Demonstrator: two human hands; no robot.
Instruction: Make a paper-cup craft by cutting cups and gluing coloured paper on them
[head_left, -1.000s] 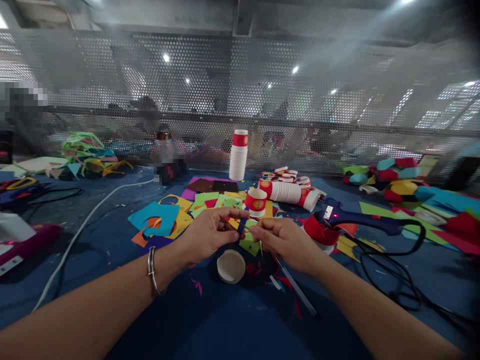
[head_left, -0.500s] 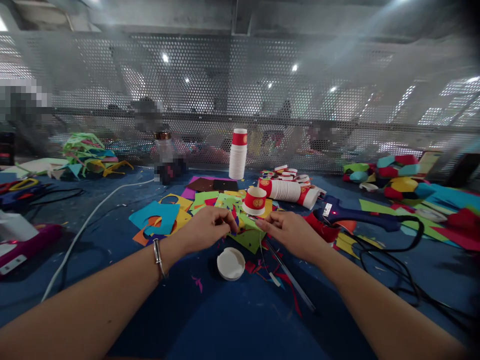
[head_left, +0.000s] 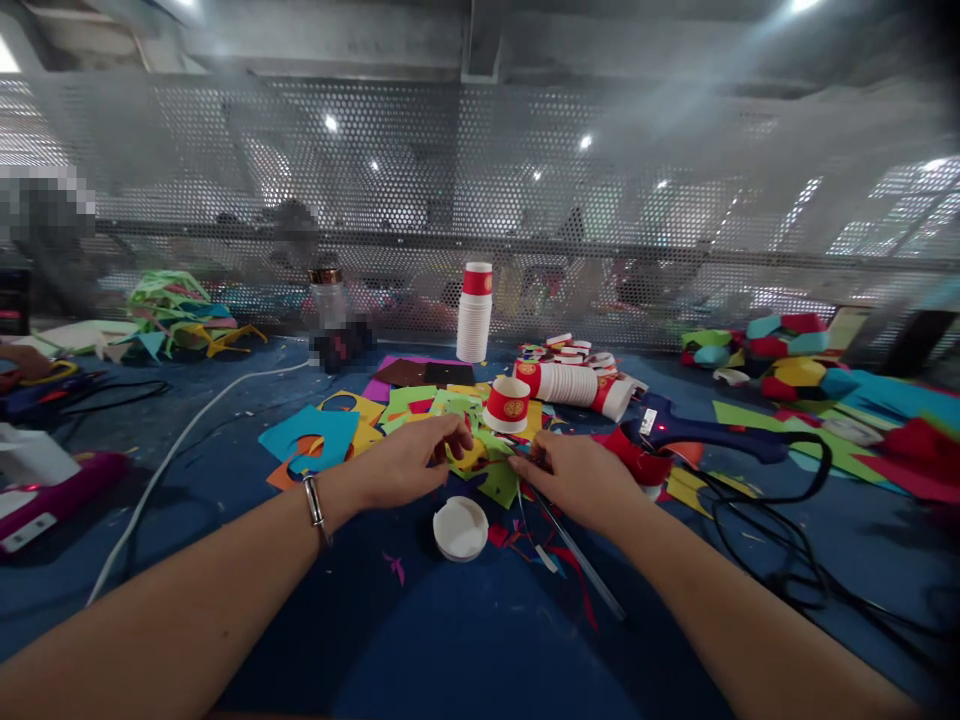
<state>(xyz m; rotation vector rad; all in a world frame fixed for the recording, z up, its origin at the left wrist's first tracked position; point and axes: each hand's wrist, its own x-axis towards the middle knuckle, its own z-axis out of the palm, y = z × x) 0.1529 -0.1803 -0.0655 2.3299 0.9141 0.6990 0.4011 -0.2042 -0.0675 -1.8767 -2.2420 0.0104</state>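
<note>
My left hand (head_left: 409, 462) hovers over a pile of cut coloured paper (head_left: 450, 405), its fingers curved and apart from the thumb. A small yellow paper piece (head_left: 471, 458) lies just beside those fingertips. At the pile's right side my right hand (head_left: 581, 478) is closed, thumb and forefinger close together; whatever is between them is too small to make out. A red and white paper cup (head_left: 507, 405) stands upside down just beyond both hands. Nearer to me lies a shallow white cup bottom (head_left: 460, 529). A clear glue stick (head_left: 581, 565) slants out below my right hand.
A tall stack of cups (head_left: 474, 312) stands at the back, with another stack (head_left: 566, 382) lying on its side. To the right rests a blue glue gun (head_left: 712, 436) with a looping black cable (head_left: 720, 520). A white cord (head_left: 172, 455) crosses the left side.
My left hand's fingers have spread from a near pinch, and the yellow piece now shows beside them. My right hand has shifted slightly down. At the far left, another person's hand has appeared near the scissors.
</note>
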